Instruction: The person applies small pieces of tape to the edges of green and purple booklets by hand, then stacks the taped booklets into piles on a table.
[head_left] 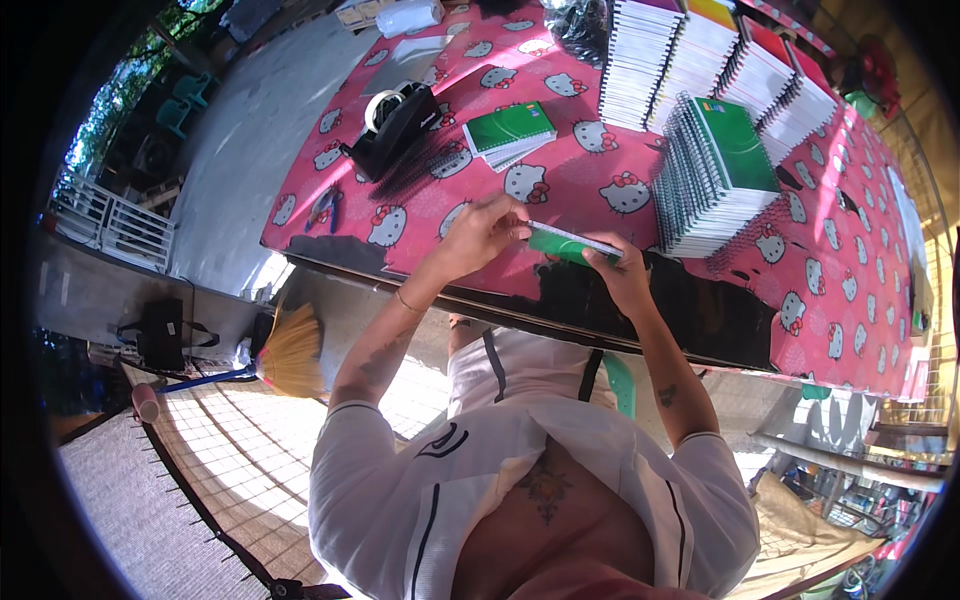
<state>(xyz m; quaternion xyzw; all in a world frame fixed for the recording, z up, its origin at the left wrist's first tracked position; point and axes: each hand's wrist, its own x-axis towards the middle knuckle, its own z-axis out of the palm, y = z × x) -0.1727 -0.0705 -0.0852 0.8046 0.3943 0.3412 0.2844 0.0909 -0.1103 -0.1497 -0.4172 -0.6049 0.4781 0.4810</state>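
Notebook (572, 243), green, spans btwn both hands: left hand (483, 232) seemingly pinches one end, right hand (618, 272) grips other.

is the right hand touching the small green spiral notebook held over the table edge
Touching. The head view shows the right hand with its fingers wrapped over one end of the small green spiral notebook, no gap between them.

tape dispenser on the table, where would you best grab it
Probably around the middle of the tape dispenser, from above, fingers across its narrow sides. It stands upright on the table, long and low, with the roll on top and open cloth either side.
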